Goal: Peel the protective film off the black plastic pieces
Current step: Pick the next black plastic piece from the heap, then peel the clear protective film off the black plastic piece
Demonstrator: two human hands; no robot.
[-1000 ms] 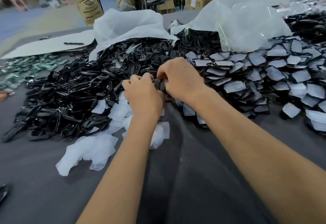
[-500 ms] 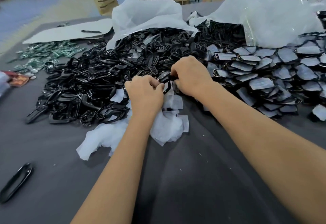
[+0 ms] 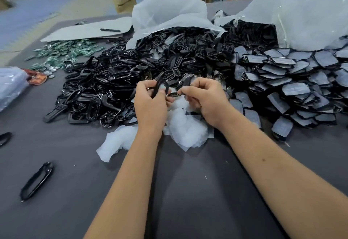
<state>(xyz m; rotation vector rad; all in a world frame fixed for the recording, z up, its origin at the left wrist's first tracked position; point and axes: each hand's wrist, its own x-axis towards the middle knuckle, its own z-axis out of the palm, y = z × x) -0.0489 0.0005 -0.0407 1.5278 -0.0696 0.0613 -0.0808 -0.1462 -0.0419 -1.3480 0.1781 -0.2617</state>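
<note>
- A dark grey cloth-covered table fills the view, its edges cut off on every side.
- A broad heap of glossy black plastic frame pieces covers the table's left and middle; to the right lies a heap of black plastic pieces with pale film on top, running out of view.
- White crumpled plastic bags rise behind both heaps.
- A small pile of crumpled translucent peeled film lies on the table just below the hands, partly hidden by the wrists.
- The left hand has its fingers curled round a thin black plastic loop-shaped frame, held upright above the film pile.
- The right hand pinches a small black plastic piece between thumb and fingertips, just beside the loop; whether film still clings to it is hard to make out.
- A lone long black plastic frame lies near the left edge, well apart.
</note>
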